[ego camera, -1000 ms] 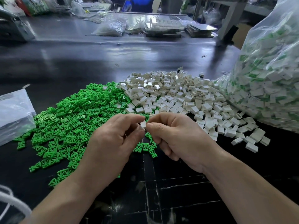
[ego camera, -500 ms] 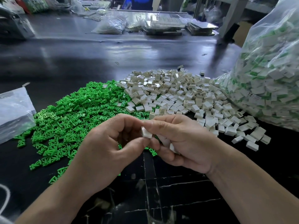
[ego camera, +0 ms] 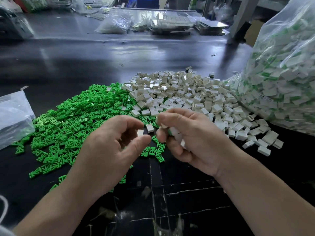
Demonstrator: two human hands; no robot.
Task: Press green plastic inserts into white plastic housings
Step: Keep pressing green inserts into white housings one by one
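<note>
L hand (ego camera: pixel 117 145) pinches one white housing (ego camera: pixel 140 133), R hand (ego camera: pixel 185 138) grips several more; green inserts (ego camera: pixel 71 126) lie just ahead-left, nearer L, so L prob picks.

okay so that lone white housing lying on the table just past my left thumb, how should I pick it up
Pinch the white housing across its two long side walls, coming straight down from above. It lies flat, broad face up, clear of the left hand, with green inserts close beside it.
</note>
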